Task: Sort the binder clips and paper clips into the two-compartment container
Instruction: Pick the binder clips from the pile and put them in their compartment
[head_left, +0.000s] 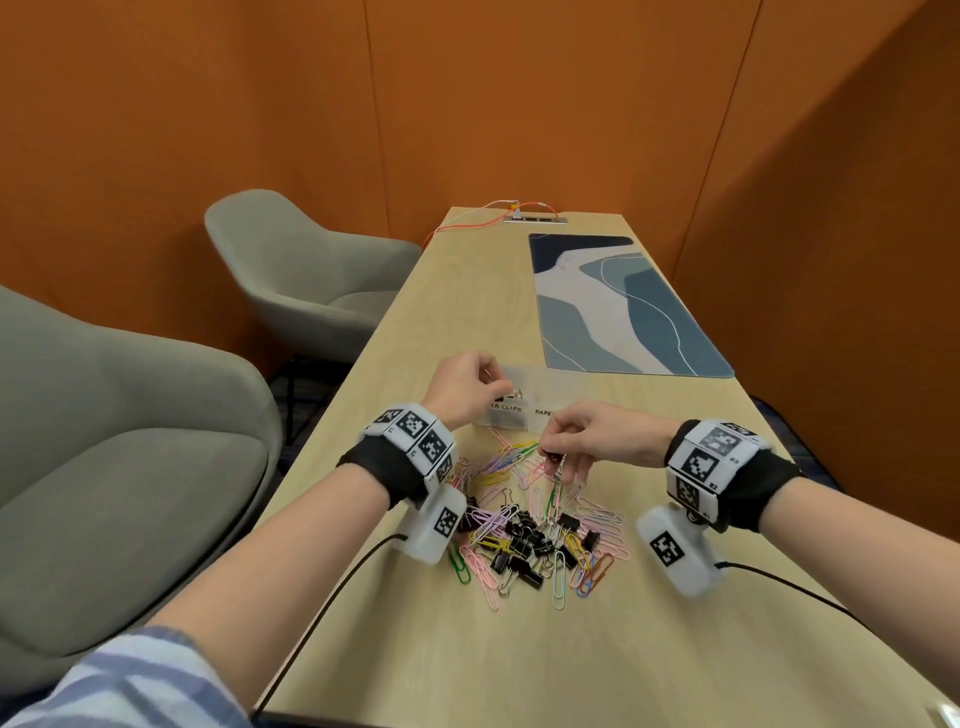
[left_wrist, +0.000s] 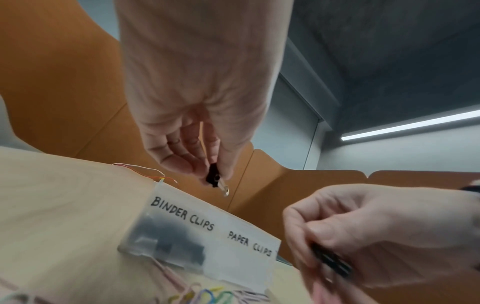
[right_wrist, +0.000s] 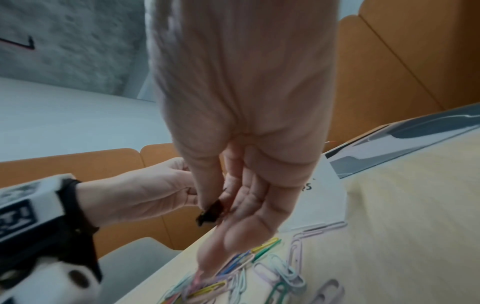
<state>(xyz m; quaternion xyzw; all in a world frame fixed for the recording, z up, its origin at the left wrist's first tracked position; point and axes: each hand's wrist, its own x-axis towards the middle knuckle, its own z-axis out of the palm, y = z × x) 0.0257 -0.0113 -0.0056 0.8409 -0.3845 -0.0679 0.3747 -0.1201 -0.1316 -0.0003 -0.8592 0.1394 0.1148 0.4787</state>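
Note:
A translucent two-compartment container (head_left: 522, 375) labelled BINDER CLIPS and PAPER CLIPS (left_wrist: 241, 248) stands on the wooden table. Dark binder clips show through its left compartment. My left hand (head_left: 505, 388) hovers above that compartment and pinches a black binder clip (left_wrist: 213, 178) with a silver handle. My right hand (head_left: 551, 455) is just in front of the container, over the pile's far edge, pinching another black binder clip (right_wrist: 210, 214). A mixed pile (head_left: 535, 525) of black binder clips and coloured paper clips (right_wrist: 262, 265) lies between my wrists.
A blue patterned desk mat (head_left: 618, 301) lies beyond the container on the right. Two grey armchairs (head_left: 311, 275) (head_left: 104, 467) stand along the table's left edge. An orange cable (head_left: 519, 207) and a socket strip sit at the far end. Orange walls close in.

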